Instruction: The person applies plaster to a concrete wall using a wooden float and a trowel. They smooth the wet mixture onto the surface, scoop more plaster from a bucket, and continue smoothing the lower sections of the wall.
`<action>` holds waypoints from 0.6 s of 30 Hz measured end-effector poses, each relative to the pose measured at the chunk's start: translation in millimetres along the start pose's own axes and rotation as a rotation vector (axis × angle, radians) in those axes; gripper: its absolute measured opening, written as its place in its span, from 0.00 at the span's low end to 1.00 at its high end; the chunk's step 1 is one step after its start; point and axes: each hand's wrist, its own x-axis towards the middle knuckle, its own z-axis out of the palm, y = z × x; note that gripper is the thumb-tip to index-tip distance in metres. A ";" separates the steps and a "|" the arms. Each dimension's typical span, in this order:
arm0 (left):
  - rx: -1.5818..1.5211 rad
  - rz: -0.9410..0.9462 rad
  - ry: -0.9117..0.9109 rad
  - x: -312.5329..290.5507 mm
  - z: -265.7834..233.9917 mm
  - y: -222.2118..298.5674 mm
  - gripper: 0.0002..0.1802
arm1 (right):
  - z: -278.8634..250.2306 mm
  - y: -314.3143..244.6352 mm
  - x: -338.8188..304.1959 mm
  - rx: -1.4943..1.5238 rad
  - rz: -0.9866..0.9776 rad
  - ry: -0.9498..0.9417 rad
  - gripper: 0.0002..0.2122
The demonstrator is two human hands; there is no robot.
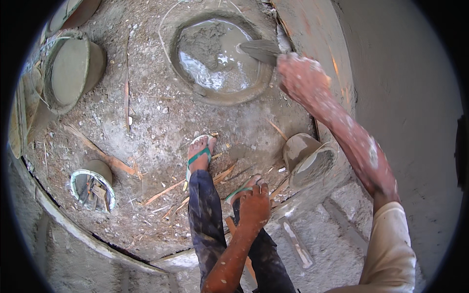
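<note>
My right hand (304, 80) is closed around the handle of a trowel (261, 51). The trowel's grey, mortar-coated blade reaches over the right rim of a wide round basin (233, 97). Wet grey mortar (205, 45) is heaped in the basin, with shiny water pooled around it. Pale splashes mark my right forearm. Low in the middle, my left hand (255, 207) hangs in front of my right leg, just above the sandalled foot. Its fingers are curled in, and nothing shows in them; the palm is hidden.
A mortar-caked bucket (312, 158) tilts right of my feet. Another bucket (73, 71) with grey contents stands at the far left. A smaller bucket (93, 185) holds wood scraps. Splintered wood (105, 154) and rubble litter the ground. A smooth grey plastered surface (400, 122) runs along the right.
</note>
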 end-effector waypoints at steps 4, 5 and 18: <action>-0.067 0.010 0.098 -1.1 -18.4 -2.7 0.35 | 34.7 -17.3 56.2 0.160 -0.170 -0.070 0.07; -0.082 0.008 0.114 -1.5 -23.2 -4.3 0.35 | 37.5 -23.1 62.5 0.185 -0.189 -0.088 0.05; -0.091 0.019 0.157 2.8 -56.2 -6.9 0.34 | 62.3 -51.1 62.4 0.567 0.037 -0.199 0.14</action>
